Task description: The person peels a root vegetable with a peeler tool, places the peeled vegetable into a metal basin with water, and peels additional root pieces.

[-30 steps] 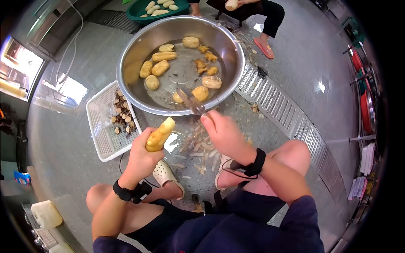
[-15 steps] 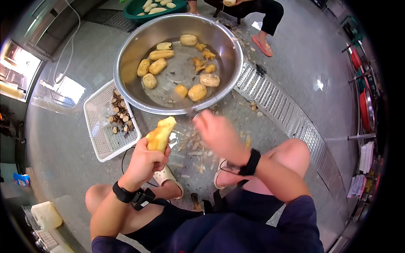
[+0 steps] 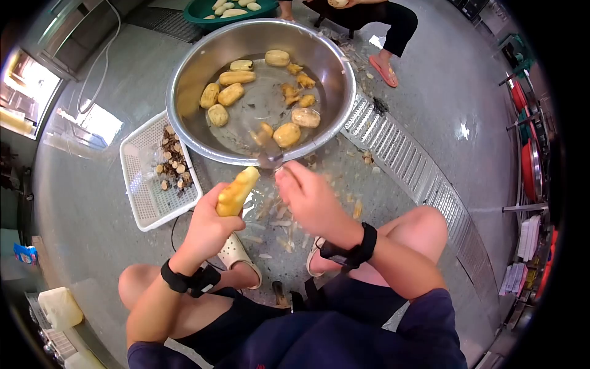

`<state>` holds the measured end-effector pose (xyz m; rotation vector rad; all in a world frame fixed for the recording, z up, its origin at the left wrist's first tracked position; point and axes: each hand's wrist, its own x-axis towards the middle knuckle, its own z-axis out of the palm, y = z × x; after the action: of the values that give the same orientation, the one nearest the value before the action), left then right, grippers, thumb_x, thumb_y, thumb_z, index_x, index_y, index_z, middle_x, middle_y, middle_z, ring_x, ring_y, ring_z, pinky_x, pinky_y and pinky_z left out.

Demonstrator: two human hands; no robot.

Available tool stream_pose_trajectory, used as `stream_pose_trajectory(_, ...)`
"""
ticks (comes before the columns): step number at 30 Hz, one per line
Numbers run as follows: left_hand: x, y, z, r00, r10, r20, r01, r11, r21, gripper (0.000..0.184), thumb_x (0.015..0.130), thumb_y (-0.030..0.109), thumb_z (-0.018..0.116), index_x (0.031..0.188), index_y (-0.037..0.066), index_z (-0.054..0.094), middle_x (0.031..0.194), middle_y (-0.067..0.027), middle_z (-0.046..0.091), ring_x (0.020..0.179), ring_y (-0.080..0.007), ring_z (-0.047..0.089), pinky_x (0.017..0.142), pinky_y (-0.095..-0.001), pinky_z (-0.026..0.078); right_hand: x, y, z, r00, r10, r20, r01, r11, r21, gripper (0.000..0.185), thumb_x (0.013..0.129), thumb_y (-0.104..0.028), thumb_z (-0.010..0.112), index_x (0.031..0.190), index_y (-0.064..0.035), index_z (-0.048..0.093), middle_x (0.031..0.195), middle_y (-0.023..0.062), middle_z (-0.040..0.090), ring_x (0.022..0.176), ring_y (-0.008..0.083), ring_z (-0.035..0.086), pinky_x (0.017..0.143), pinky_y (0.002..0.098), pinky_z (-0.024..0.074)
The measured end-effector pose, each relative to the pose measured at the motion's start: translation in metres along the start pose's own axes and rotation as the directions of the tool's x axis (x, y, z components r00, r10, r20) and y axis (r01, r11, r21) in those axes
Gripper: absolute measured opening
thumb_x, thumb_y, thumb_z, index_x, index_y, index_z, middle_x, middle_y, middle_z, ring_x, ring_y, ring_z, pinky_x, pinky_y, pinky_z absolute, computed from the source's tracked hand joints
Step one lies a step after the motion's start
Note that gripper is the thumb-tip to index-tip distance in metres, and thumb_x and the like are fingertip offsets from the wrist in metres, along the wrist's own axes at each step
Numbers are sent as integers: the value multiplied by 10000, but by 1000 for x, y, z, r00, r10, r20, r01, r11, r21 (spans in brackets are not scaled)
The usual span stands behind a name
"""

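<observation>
My left hand [image 3: 209, 222] is closed around the lower end of a partly peeled, yellowish lotus root [image 3: 238, 192], its pale tip pointing up and away from me. Just right of that tip, my right hand [image 3: 312, 195] grips a peeler [image 3: 270, 158]; its metal head is blurred by motion, and the fingers cover its handle. Beyond both hands stands a large steel basin [image 3: 184, 132] with some water in it. Several unpeeled lotus root pieces [image 3: 287, 134] lie inside, along with some small knobbly brownish bits [image 3: 290, 93].
A white plastic basket [image 3: 138, 184] with dark-edged cut ends stands left of the basin. Peelings [image 3: 283, 230] litter the wet floor between my feet. A metal drain grate [image 3: 412, 160] runs at right. Behind the basin are a green tub [image 3: 195, 19] with pale roots and another person's leg [image 3: 399, 31].
My right hand has shifted slightly down and left, bringing the peeler closer to the root's tip. The root in my left hand has moved a little right. The camera view has shifted slightly.
</observation>
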<state>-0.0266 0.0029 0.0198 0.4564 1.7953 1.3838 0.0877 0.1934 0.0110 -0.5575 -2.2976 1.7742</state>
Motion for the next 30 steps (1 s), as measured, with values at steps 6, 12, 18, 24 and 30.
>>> stream_pose_trajectory(6,-7,-7,15,912,408,41,-310,621,719,532,737,30,749,1240,80,580,1025,-157,615,877,-432,647,810,-455,549,-3,8,4,977,173,125,-201,944,261,314,1004,-299,694,1053,7,641,839,20,631,744,84,546,661,294,449)
stream_pose_trajectory(12,-9,9,8,916,399,28,-375,833,407,645,761,69,841,1338,67,553,1067,-108,634,913,-275,667,837,-374,552,-2,4,-2,971,179,160,-230,885,405,281,1005,-259,699,1112,-5,648,879,21,662,751,81,579,673,285,479)
stream_pose_trajectory(18,-13,16,3,987,154,55,-163,944,285,619,791,82,838,1342,32,560,1109,-98,682,1006,-152,655,895,-311,534,0,13,7,997,-19,72,-7,942,334,291,1014,-269,675,1161,-22,634,831,73,711,632,189,645,589,378,483)
stream_pose_trajectory(24,-5,-3,2,942,244,-230,-104,864,492,468,817,112,779,1241,24,600,1008,-178,721,887,-282,717,811,-366,559,-15,-6,5,992,-98,79,113,971,-213,278,1014,-303,620,1069,-31,597,739,210,663,700,430,656,603,487,497)
stream_pose_trajectory(30,-4,-2,6,949,209,-236,-77,879,471,368,803,100,774,1124,-5,628,931,-140,722,830,-218,700,783,-337,551,-24,-4,19,957,-133,258,197,950,-241,318,1018,-323,625,1085,-14,594,727,210,650,673,427,652,617,492,483)
